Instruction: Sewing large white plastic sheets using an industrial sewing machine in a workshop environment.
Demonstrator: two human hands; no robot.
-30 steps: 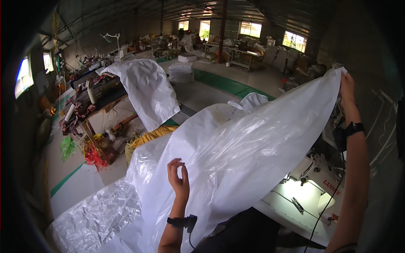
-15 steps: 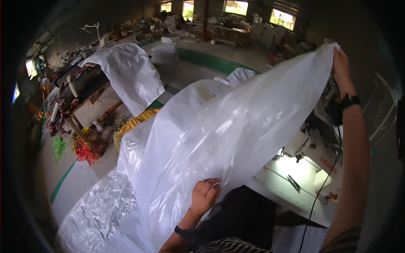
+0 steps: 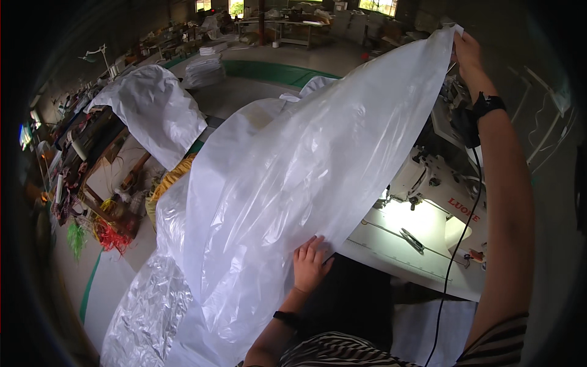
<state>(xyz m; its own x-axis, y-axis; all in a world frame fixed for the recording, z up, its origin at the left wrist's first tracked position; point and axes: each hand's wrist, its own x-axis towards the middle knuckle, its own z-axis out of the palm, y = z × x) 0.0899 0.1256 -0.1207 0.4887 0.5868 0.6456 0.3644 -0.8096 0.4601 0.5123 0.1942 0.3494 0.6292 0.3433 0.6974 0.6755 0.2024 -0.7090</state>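
A large translucent white plastic liner stretches diagonally across the view. My right hand is raised high at the upper right, pinching the liner's top corner. My left hand is low in the middle, fingers curled over the liner's lower edge close to my body. The sheet hangs slack between both hands and spills down onto crinkled silvery woven bags at the lower left. A dark band sits on each wrist.
A white sewing machine stands on a lit white table at right, with scissors lying on it. Another white bag is draped over a bench at left, near yellow and red cord. Tables stand far back.
My left hand dropped from chest height and took hold of the liner's lower edge. My right hand stayed raised with the corner, and the view tilted down.
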